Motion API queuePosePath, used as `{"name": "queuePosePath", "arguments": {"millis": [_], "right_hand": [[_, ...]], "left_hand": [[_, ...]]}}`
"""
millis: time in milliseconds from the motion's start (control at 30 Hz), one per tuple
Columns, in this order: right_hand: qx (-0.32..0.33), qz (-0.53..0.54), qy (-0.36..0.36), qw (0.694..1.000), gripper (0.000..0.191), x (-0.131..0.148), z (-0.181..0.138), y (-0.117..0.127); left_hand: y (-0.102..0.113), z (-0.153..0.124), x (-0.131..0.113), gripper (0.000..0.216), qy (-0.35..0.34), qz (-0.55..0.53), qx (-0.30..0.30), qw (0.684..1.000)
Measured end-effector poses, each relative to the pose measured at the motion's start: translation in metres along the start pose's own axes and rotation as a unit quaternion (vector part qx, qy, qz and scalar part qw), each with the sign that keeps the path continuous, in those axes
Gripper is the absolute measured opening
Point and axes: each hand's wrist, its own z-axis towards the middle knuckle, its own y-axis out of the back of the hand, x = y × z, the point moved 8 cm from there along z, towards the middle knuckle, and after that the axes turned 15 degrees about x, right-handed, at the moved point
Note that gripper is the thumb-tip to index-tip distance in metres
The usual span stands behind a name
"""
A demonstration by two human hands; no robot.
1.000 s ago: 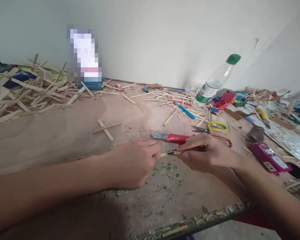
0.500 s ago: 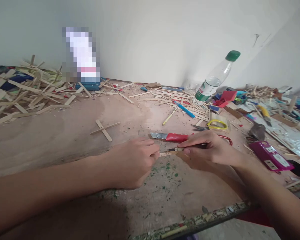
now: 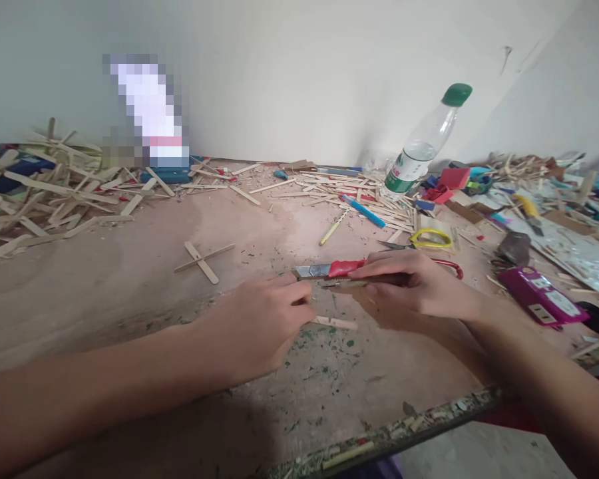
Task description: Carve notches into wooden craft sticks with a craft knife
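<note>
My left hand (image 3: 267, 319) is closed on a wooden craft stick (image 3: 335, 322), pinning it to the tabletop; the stick's free end points right and bears small dark marks. In my right hand (image 3: 414, 283) is a slim craft knife (image 3: 352, 285), held between thumb and fingers with its thin metal tip pointing left. That tip is just above the stick, apart from it. Right behind both hands lies a red utility knife (image 3: 347, 268) with its wide blade out to the left. Two crossed craft sticks (image 3: 201, 261) rest beyond my left hand.
Loose sticks (image 3: 60, 193) are heaped at the left and back. A water bottle (image 3: 414, 156), blue pen (image 3: 363, 211), yellow-handled scissors (image 3: 432, 238) and purple box (image 3: 544, 295) stand or lie to the right. The table's front edge (image 3: 379, 439) is littered with scraps.
My right hand has lifted the craft knife away from the stick. The stick's free end has swung a little toward me, and the view has shifted slightly.
</note>
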Motion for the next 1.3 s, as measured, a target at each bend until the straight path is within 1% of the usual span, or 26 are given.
{"name": "queuePosePath", "arguments": {"millis": [133, 233, 333, 433, 467, 500, 567, 600, 633, 700, 767, 833, 900, 933, 1000, 1100, 1200, 1233, 1300], "right_hand": [[-0.03, 0.007, -0.046, 0.998, 0.026, -0.009, -0.003, 0.003], [-0.046, 0.007, -0.071, 0.996, 0.028, -0.014, -0.005, 0.004], [-0.055, 0.012, -0.081, 0.995, 0.03, -0.016, -0.006, 0.006], [-0.056, 0.026, -0.081, 0.995, 0.03, -0.014, -0.004, 0.006], [-0.065, 0.039, -0.084, 0.994, 0.03, -0.013, -0.003, 0.008], [-0.08, 0.054, -0.09, 0.991, 0.03, -0.012, -0.004, 0.01], [-0.118, 0.085, -0.113, 0.983, 0.034, -0.012, -0.006, 0.017], [-0.135, 0.096, -0.127, 0.978, 0.037, -0.013, -0.007, 0.02], [-0.151, 0.104, -0.14, 0.973, 0.039, -0.014, -0.009, 0.024], [-0.18, 0.115, -0.155, 0.965, 0.04, -0.017, -0.013, 0.03], [-0.211, 0.131, -0.163, 0.955, 0.037, -0.019, -0.02, 0.035], [-0.238, 0.15, -0.161, 0.946, 0.035, -0.018, -0.026, 0.039], [-0.265, 0.176, -0.148, 0.936, 0.033, -0.012, -0.03, 0.041], [-0.276, 0.192, -0.136, 0.932, 0.032, -0.007, -0.03, 0.043], [-0.286, 0.221, -0.1, 0.927, 0.028, 0.006, -0.028, 0.045], [-0.274, 0.249, -0.041, 0.928, 0.031, 0.029, -0.017, 0.048], [-0.282, 0.267, -0.029, 0.921, 0.035, 0.046, -0.005, 0.051], [-0.294, 0.273, -0.025, 0.916, 0.039, 0.051, -0.001, 0.052], [-0.312, 0.294, -0.008, 0.903, 0.056, 0.062, 0.009, 0.052]], "left_hand": [[-0.002, 0.002, 0.006, 0.031, -0.013, -0.066, -0.002, 0.998], [-0.001, 0.003, 0.009, 0.03, -0.019, -0.097, 0.002, 0.995], [0.014, 0.0, 0.008, 0.027, -0.042, -0.155, -0.022, 0.987], [0.036, -0.006, 0.017, 0.025, -0.02, -0.258, -0.073, 0.963], [0.039, -0.007, 0.02, 0.025, -0.012, -0.286, -0.071, 0.956], [0.038, -0.006, 0.02, 0.026, -0.013, -0.306, -0.051, 0.951], [0.027, -0.001, 0.016, 0.025, -0.028, -0.314, 0.015, 0.949], [0.019, 0.001, 0.014, 0.025, -0.033, -0.304, 0.042, 0.951], [0.013, 0.002, 0.013, 0.025, -0.031, -0.288, 0.053, 0.956], [0.007, 0.004, 0.015, 0.024, -0.01, -0.242, 0.036, 0.97], [0.006, 0.003, 0.014, 0.021, 0.011, -0.191, 0.009, 0.982], [0.005, 0.002, 0.009, 0.015, 0.016, -0.14, 0.004, 0.99], [0.004, 0.0, 0.001, 0.014, 0.012, -0.095, 0.011, 0.995], [0.003, -0.001, -0.003, 0.018, 0.009, -0.073, 0.014, 0.997], [0.001, -0.002, -0.012, 0.031, 0.005, -0.029, 0.011, 1.0], [-0.004, -0.003, -0.02, 0.053, 0.009, 0.026, -0.01, 1.0], [-0.006, -0.003, -0.02, 0.06, 0.023, 0.055, -0.025, 0.998], [-0.006, -0.002, -0.019, 0.06, 0.026, 0.059, -0.023, 0.998], [-0.005, -0.002, -0.014, 0.06, 0.024, 0.049, -0.016, 0.998]]}}
